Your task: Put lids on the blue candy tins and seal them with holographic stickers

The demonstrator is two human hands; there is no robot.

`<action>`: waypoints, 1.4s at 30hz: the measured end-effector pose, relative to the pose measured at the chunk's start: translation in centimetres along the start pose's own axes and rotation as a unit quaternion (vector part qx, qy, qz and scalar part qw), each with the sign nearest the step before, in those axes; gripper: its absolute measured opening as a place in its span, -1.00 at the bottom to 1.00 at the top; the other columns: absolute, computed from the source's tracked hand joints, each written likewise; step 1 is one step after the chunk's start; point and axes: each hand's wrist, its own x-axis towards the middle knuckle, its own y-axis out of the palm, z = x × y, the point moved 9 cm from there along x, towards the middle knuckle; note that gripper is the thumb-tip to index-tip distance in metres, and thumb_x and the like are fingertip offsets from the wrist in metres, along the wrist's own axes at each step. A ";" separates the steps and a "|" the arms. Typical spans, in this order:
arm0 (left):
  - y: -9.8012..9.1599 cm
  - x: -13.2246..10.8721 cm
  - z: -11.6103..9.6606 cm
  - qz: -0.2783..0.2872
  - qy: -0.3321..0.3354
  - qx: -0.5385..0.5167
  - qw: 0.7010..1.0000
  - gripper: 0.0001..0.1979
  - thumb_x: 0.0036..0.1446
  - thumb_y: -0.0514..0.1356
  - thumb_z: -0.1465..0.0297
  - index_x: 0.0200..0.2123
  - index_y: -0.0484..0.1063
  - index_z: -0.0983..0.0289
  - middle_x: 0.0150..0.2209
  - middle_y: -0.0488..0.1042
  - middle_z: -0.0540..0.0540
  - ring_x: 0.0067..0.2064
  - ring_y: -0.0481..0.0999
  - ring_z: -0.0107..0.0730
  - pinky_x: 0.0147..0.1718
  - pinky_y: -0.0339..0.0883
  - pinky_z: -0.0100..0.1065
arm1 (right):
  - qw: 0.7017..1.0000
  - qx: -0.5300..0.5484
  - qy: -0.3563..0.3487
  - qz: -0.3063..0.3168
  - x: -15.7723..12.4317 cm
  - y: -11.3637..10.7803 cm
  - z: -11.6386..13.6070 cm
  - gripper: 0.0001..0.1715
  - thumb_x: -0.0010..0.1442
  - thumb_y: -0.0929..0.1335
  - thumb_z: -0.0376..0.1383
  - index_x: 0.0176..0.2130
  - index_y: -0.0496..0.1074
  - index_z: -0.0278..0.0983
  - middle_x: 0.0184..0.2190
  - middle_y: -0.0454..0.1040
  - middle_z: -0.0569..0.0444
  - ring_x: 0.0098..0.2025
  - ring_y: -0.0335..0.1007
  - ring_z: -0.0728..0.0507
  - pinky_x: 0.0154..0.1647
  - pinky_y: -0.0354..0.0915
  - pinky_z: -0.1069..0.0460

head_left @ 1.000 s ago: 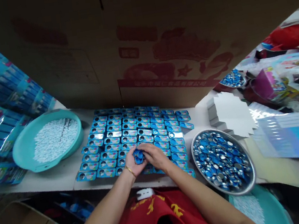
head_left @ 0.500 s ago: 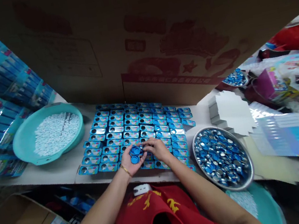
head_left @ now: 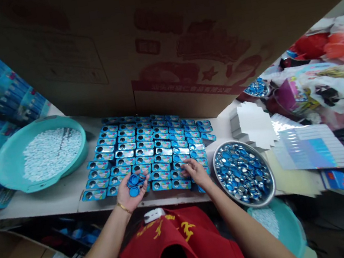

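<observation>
The left hand [head_left: 130, 195] cups round blue caps [head_left: 134, 190]; apart to its right, the right hand [head_left: 198, 174] has narrowed fingers [head_left: 187, 166] over oblong cases [head_left: 145, 152], lengthwise left to right on the table [head_left: 52, 201]; whether they grip anything, I can't tell.

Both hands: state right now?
Left hand: cupped, holding blue round caps.
Right hand: over the blue cases; whether it holds anything cannot be told.

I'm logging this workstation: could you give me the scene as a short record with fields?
Left hand: cupped palm-up, holding several round blue pieces
Right hand: over the blue cases; grip unclear
Blue cases: in rows on the table
Right side: metal bowl of blue and silver pieces
Left side: teal basin holding small white pieces
Behind: large cardboard box
</observation>
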 end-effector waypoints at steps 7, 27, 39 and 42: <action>0.4 -0.4 0.9 0.001 -0.014 0.006 1.000 -0.77 0.06 0.04 0.34 -0.28 0.37 0.36 -0.21 0.44 0.30 -0.16 0.45 -0.14 -0.41 0.42 -0.29 | 0.987 -0.153 -0.013 -0.045 1.4 -1.5 0.3 -0.66 0.03 0.23 -0.17 -0.25 0.38 -0.33 -0.42 0.47 0.04 -0.45 0.42 -0.09 -0.42 0.34 0.01; 3.4 0.7 2.2 0.024 -0.043 -0.015 0.999 -0.76 0.06 0.05 0.33 -0.28 0.38 0.36 -0.23 0.46 0.28 -0.19 0.46 -0.18 -0.39 0.41 -0.32 | 0.791 -0.608 -0.023 0.072 5.9 3.4 3.6 -0.52 -0.18 0.45 -0.33 -0.20 0.33 -0.34 -0.26 0.42 -0.15 -0.22 0.36 -0.27 -0.33 0.21 -0.02; 3.5 2.1 3.9 -0.017 -0.094 0.027 0.995 -0.86 0.00 0.11 0.38 -0.38 0.36 0.35 -0.49 0.46 0.13 -0.45 0.49 -0.33 -0.67 0.30 -0.49 | 0.881 -0.349 -0.255 0.192 0.7 11.9 8.9 -0.79 0.01 0.33 -0.37 -0.28 0.47 -0.18 -0.31 0.39 0.09 -0.24 0.33 -0.04 -0.22 0.24 0.08; 3.4 2.2 4.7 0.002 -0.118 0.051 0.992 -0.82 0.00 0.10 0.37 -0.33 0.37 0.37 -0.43 0.47 0.18 -0.39 0.51 -0.26 -0.67 0.27 -0.50 | 0.903 -0.321 -0.242 0.152 1.0 10.2 8.4 -0.79 0.07 0.29 -0.38 -0.28 0.47 -0.20 -0.33 0.43 0.09 -0.28 0.36 -0.02 -0.24 0.25 0.10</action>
